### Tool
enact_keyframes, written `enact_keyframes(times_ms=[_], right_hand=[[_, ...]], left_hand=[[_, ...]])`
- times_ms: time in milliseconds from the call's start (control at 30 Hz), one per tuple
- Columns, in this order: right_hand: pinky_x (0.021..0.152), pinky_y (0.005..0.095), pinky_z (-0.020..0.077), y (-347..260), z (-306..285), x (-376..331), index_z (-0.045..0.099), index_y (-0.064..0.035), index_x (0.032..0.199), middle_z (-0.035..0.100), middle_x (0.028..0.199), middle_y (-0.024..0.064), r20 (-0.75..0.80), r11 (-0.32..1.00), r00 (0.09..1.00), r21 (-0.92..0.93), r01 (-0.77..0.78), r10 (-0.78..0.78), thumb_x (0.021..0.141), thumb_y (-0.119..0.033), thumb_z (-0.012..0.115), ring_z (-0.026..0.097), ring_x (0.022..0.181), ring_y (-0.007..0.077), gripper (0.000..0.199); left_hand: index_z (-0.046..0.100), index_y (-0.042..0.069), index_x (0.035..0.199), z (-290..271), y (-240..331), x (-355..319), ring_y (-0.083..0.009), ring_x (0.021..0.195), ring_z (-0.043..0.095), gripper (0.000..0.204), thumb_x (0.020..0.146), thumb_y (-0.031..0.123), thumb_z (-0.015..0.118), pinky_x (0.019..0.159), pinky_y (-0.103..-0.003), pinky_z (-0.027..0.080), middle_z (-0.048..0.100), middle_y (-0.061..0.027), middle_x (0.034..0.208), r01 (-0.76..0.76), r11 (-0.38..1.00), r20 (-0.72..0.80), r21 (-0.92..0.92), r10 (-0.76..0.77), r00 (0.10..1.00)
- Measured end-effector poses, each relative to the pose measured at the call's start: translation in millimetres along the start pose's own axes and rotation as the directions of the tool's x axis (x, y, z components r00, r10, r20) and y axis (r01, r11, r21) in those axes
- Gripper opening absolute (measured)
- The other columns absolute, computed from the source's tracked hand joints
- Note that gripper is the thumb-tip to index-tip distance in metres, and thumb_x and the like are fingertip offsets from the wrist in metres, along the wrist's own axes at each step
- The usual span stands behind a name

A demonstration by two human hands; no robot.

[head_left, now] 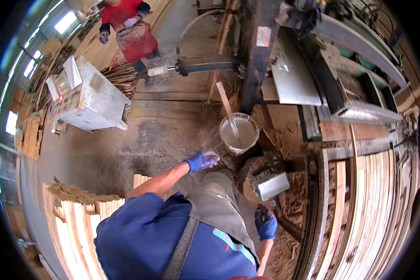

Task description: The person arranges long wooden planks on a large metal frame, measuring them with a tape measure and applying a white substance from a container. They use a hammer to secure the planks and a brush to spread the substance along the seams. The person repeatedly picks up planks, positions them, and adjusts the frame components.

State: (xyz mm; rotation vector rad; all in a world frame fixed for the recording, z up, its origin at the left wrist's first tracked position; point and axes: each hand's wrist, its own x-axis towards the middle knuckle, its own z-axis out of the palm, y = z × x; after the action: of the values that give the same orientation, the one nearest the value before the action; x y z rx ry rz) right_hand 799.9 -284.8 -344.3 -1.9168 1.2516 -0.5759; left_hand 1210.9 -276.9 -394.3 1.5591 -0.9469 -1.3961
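Observation:
My left hand (203,161), in a blue glove stained at the fingertips, is held out in front of my body. Its fingers are loosely stretched, and I see nothing in them. To the right of it stands a bucket (238,147) of pale liquid, with a long flat stick (224,101) leaning in it. My right hand (266,222) hangs low at my right side in a blue glove with dark fingers, loosely bent and apparently holding nothing. Just beyond it, a white rectangular tray-like piece (273,186) lies on a round, crusted stand (248,179).
Stacked wood strips lie at lower left (81,233) and on the rack at right (373,200). A dark steel post (260,56) rises behind the bucket beside machinery (359,60). A grey cabinet (91,95) stands far left; a person in red (128,30) is beyond it.

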Motion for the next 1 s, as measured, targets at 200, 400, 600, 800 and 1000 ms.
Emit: enact_keyframes(times_ms=[200,400,600,800,1000], right_hand=[[0.087,0.0341,0.0505,-11.4,17.0,19.3,0.070,-0.0012,0.101,0.070,0.102,0.0165,0.084,0.984,0.986,0.093,-0.154,0.147,0.084,-0.014,0.064,0.067,0.094,0.0262,0.022],[0.089,0.0349,0.0497,-13.9,21.2,44.7,0.069,-0.0012,0.102,0.069,0.103,0.0161,0.066,0.992,0.994,0.082,-0.098,0.093,0.086,-0.013,0.062,0.066,0.096,0.0268,0.021],[0.087,0.0346,0.0502,-20.0,43.3,56.3,0.068,-0.0002,0.104,0.069,0.102,0.0167,0.146,0.988,0.986,0.118,-0.096,0.078,0.086,-0.013,0.062,0.066,0.096,0.0267,0.023],[0.084,0.0375,0.0510,-36.9,56.9,97.5,0.067,-0.0039,0.105,0.068,0.102,0.0171,0.238,0.977,0.949,0.001,0.213,-0.207,0.085,-0.015,0.063,0.065,0.094,0.0329,0.023],[0.084,0.0381,0.0515,-59.5,28.1,96.2,0.067,-0.0066,0.108,0.066,0.107,0.0155,0.192,0.995,0.981,-0.090,0.046,-0.028,0.086,-0.021,0.062,0.064,0.096,0.0324,0.028]], left_hand=[[0.066,0.007,0.102,25.5,38.3,18.6,-0.0258,0.081,0.068,0.023,0.090,0.025,0.059,0.074,-0.037,0.053,0.070,-0.0111,0.090,-0.332,0.857,0.051,0.394,0.341,0.939],[0.064,0.007,0.099,31.7,103.9,3.2,-0.0300,0.079,0.068,0.014,0.087,0.015,0.064,0.068,-0.038,0.054,0.069,-0.0127,0.090,-0.568,0.667,0.100,0.482,0.603,0.792],[0.064,0.001,0.109,-70.9,275.4,-107.2,-0.0318,0.096,0.064,0.031,0.083,0.019,0.067,0.082,-0.041,0.050,0.066,-0.0143,0.105,-0.557,0.163,0.065,0.815,0.928,0.367],[0.048,0.002,0.133,-186.8,268.4,-124.6,-0.0360,0.118,0.052,0.081,0.073,0.050,0.072,0.100,-0.046,0.039,0.052,-0.0195,0.132,0.285,-0.197,-0.096,0.938,0.642,0.761],[0.068,0.006,0.097,-205.6,202.2,-114.9,-0.0329,0.085,0.065,0.017,0.082,0.011,0.061,0.078,-0.041,0.050,0.067,-0.0170,0.095,0.069,0.126,-0.118,0.990,0.443,0.889]])
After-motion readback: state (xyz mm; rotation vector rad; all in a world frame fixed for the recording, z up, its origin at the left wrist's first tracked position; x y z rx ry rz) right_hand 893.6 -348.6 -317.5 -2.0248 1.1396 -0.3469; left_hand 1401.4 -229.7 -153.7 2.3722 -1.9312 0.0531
